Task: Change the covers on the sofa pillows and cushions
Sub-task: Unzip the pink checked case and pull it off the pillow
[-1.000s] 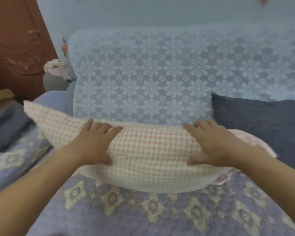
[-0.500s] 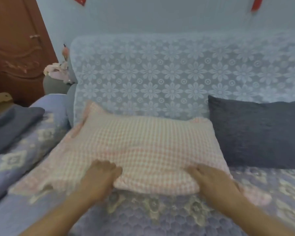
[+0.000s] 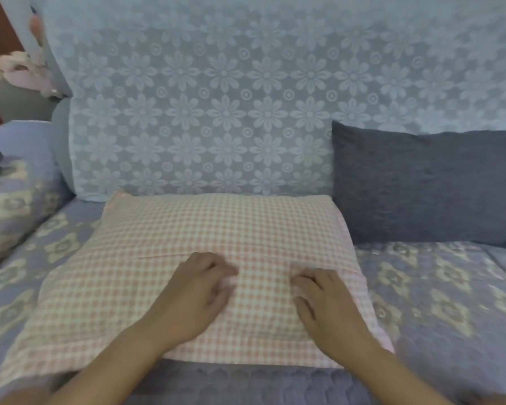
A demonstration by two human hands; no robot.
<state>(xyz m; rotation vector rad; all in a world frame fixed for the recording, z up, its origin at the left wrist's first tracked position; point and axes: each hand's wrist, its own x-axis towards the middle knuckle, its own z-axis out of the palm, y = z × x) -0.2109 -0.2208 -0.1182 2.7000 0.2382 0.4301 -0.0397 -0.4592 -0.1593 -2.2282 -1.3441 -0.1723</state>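
A pillow in a pink-and-white checked cover (image 3: 187,238) lies flat on the sofa seat (image 3: 435,293), its far edge against the backrest. Both my hands rest on its near middle. My left hand (image 3: 197,293) has its fingers curled onto the fabric by a fold line. My right hand (image 3: 323,305) lies beside it with fingers bent and pressing on the cover. Whether either hand pinches the fabric is unclear. A dark grey cushion (image 3: 421,185) leans against the backrest to the right of the pillow.
The backrest wears a pale blue lace throw with flowers (image 3: 216,97). The seat has a purple quilted cover with cream motifs. At the left, an armrest (image 3: 18,176) carries the same quilting, with pink and grey items (image 3: 21,74) behind it.
The pillow went from being held up to lying flat on the seat. My hands slid from its near corners toward its middle, closer together. The view moved closer in.
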